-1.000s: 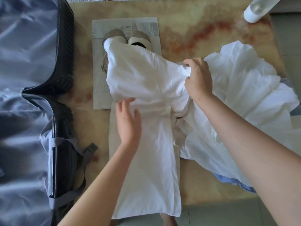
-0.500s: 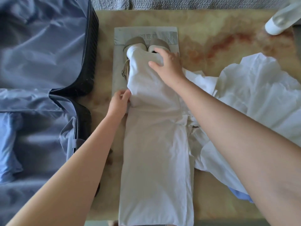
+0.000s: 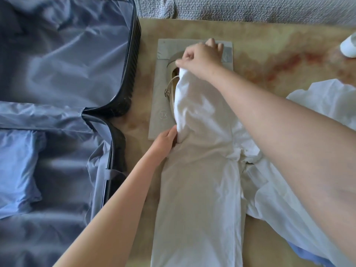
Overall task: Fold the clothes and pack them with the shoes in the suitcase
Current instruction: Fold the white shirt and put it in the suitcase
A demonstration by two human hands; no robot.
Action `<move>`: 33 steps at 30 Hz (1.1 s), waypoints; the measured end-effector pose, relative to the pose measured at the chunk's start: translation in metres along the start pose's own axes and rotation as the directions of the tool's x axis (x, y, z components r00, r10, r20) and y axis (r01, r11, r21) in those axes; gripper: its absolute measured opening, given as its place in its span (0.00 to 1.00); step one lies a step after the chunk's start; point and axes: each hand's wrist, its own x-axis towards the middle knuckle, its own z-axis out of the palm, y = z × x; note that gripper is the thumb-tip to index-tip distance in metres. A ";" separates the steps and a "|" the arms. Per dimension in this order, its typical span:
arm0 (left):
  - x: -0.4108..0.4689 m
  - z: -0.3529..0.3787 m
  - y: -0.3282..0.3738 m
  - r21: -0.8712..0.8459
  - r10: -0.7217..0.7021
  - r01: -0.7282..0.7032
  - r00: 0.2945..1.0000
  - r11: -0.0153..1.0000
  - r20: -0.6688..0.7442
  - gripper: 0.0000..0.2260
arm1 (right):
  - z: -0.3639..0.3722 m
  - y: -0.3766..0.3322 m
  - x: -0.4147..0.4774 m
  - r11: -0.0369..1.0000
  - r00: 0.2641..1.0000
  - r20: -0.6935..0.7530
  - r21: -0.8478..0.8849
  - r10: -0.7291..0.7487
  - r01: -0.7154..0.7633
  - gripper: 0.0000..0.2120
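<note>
Blue-grey lining fills the open suitcase [image 3: 67, 54], which is laid along the left edge of the table [image 3: 269, 45]. A folded pale blue garment [image 3: 17, 170] is seen in its near half. Near the table's far edge, just beside the suitcase, a flat grey bag [image 3: 163, 122] is spread. A beige strapped shoe [image 3: 172, 81] rests on it and is largely covered by cloth.

The left hand [image 3: 165, 139] is placed at the bag's near edge. Its fingers [image 3: 172, 132] are held straight and together, and their tips are pressed against the left side of the white garment [image 3: 200, 189]. That garment is folded into a long strip, running from the table's near edge up over the shoe.

The right hand [image 3: 202, 54] is set over the garment's far end, with the fingers curled and the thumb pointing left just above the cloth. Whether cloth or shoe is gripped beneath cannot be told.

Further right, crumpled white clothes [image 3: 317, 105] are heaped towards the right edge, with blue cloth [image 3: 308, 257] showing beneath them at the near right corner. A white object [image 3: 348, 49] is cut off at the far right corner.
</note>
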 end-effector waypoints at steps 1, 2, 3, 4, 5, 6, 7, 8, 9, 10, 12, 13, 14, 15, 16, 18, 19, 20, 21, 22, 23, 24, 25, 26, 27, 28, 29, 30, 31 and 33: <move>-0.002 0.000 -0.001 0.029 -0.005 0.004 1.000 1.000 0.023 0.14 | -0.005 -0.003 0.001 0.995 0.999 -0.042 0.100 0.009 -0.005 0.09; -0.005 -0.001 -0.002 0.041 0.000 -0.002 0.999 0.999 0.045 0.14 | -0.008 -0.005 0.002 0.982 0.996 -0.084 0.189 0.018 -0.002 0.09; -0.009 -0.002 -0.003 0.024 0.025 -0.027 0.998 0.999 0.063 0.14 | -0.011 -0.009 0.003 0.965 0.992 -0.126 0.263 0.023 0.012 0.10; -0.013 -0.003 -0.005 -0.020 0.062 -0.061 0.995 0.998 0.075 0.14 | -0.014 -0.012 0.005 0.944 0.985 -0.168 0.329 0.039 0.019 0.09; -0.018 -0.004 -0.006 -0.074 0.092 -0.086 0.993 0.994 0.076 0.14 | -0.017 -0.015 0.006 0.922 0.979 -0.195 0.386 0.060 0.020 0.08; -0.023 -0.007 -0.008 -0.141 0.109 -0.099 0.992 0.985 0.067 0.14 | -0.018 -0.017 0.007 0.905 0.974 -0.208 0.425 0.087 0.010 0.08; -0.027 -0.010 -0.011 -0.223 0.102 -0.086 0.993 0.971 0.059 0.14 | -0.019 -0.020 0.007 0.891 0.973 -0.205 0.455 0.107 -0.002 0.09; -0.031 -0.014 -0.014 -0.323 0.060 -0.035 0.996 0.946 0.067 0.16 | -0.019 -0.022 0.009 0.880 0.973 -0.199 0.475 0.119 -0.010 0.09; -0.035 -0.018 -0.016 -0.417 0.002 0.037 0.996 0.908 0.093 0.19 | -0.018 -0.025 0.010 0.872 0.972 -0.197 0.489 0.126 -0.014 0.09; -0.039 -0.021 -0.018 -0.483 -0.035 0.085 0.993 0.871 0.112 0.22 | -0.016 -0.027 0.011 0.869 0.971 -0.199 0.494 0.133 -0.018 0.09; -0.042 -0.025 -0.024 -0.485 -0.034 0.068 0.996 0.872 0.079 0.22 | -0.011 -0.030 0.013 0.865 0.965 -0.207 0.501 0.160 -0.036 0.09; -0.043 -0.026 -0.027 -0.458 -0.011 0.019 1.000 0.889 0.019 0.19 | -0.007 -0.031 0.014 0.867 0.960 -0.218 0.496 0.173 -0.044 0.09; -0.045 -0.026 -0.028 -0.433 0.004 -0.035 0.997 0.901 -0.073 0.14 | -0.003 -0.032 0.014 0.873 0.956 -0.230 0.486 0.183 -0.049 0.09; -0.045 -0.026 -0.029 -0.419 0.002 -0.075 0.985 0.905 -0.173 0.09 | 0.001 -0.032 0.014 0.876 0.952 -0.239 0.478 0.192 -0.057 0.09; -0.044 -0.027 -0.030 -0.410 -0.015 -0.095 0.966 0.907 -0.258 0.05 | 0.004 -0.032 0.014 0.879 0.949 -0.245 0.473 0.197 -0.060 0.09; -0.040 -0.028 -0.031 -0.389 -0.036 -0.108 0.938 0.915 -0.345 0.04 | 0.009 -0.032 0.013 0.891 0.946 -0.256 0.450 0.197 -0.064 0.09; -0.038 -0.028 -0.031 -0.381 -0.041 -0.110 0.929 0.918 -0.368 0.04 | 0.011 -0.033 0.014 0.899 0.944 -0.270 0.434 0.187 -0.054 0.09; -0.037 -0.027 -0.030 -0.372 -0.048 -0.111 0.919 0.922 -0.392 0.04 | 0.014 -0.033 0.015 0.904 0.945 -0.280 0.427 0.170 -0.036 0.08; -0.035 -0.026 -0.030 -0.360 -0.050 -0.113 0.909 0.926 -0.413 0.04 | 0.017 -0.034 0.016 0.907 0.949 -0.276 0.420 0.151 -0.022 0.08; -0.033 -0.024 -0.031 -0.353 -0.051 -0.112 0.905 0.929 -0.423 0.04 | 0.020 -0.034 0.015 0.917 0.958 -0.256 0.398 0.126 -0.014 0.08; -0.032 -0.022 -0.031 -0.349 -0.053 -0.108 0.906 0.931 -0.420 0.04 | 0.024 -0.033 0.013 0.937 0.969 -0.225 0.350 0.100 -0.015 0.10; -0.030 -0.020 -0.031 -0.340 -0.054 -0.097 0.912 0.936 -0.408 0.06 | 0.027 -0.030 0.010 0.957 0.980 -0.183 0.288 0.078 -0.023 0.12; -0.026 -0.019 -0.031 -0.324 -0.055 -0.081 0.920 0.943 -0.389 0.08 | 0.028 -0.025 0.007 0.973 0.986 -0.150 0.229 0.073 -0.037 0.16; -0.023 -0.019 -0.032 -0.295 -0.057 -0.058 0.928 0.954 -0.367 0.09 | 0.028 -0.016 0.005 0.981 0.986 -0.145 0.186 0.080 -0.053 0.19; -0.020 -0.021 -0.032 -0.255 -0.066 -0.027 0.935 0.966 -0.348 0.09 | 0.027 -0.005 0.000 0.984 0.982 -0.164 0.167 0.091 -0.063 0.21; -0.018 -0.024 -0.032 -0.203 -0.079 0.012 0.942 0.979 -0.325 0.10 | 0.025 0.007 -0.007 0.981 0.974 -0.207 0.189 0.093 -0.053 0.22; -0.017 -0.027 -0.035 -0.152 -0.080 0.035 0.950 0.988 -0.302 0.10 | 0.023 0.020 -0.017 0.968 0.963 -0.251 0.248 0.094 -0.030 0.22; -0.018 -0.029 -0.037 -0.115 -0.066 0.034 0.957 0.993 -0.283 0.10 | 0.022 0.034 -0.030 0.946 0.953 -0.284 0.325 0.104 -0.007 0.22; -0.021 -0.030 -0.039 -0.099 -0.037 0.009 0.958 0.995 -0.284 0.08 | 0.022 0.049 -0.046 0.922 0.945 -0.298 0.387 0.135 -0.009 0.21; -0.027 -0.031 -0.043 -0.107 0.006 -0.043 0.946 0.993 -0.324 0.06 | 0.025 0.077 -0.085 0.896 0.916 -0.300 0.427 0.268 -0.122 0.20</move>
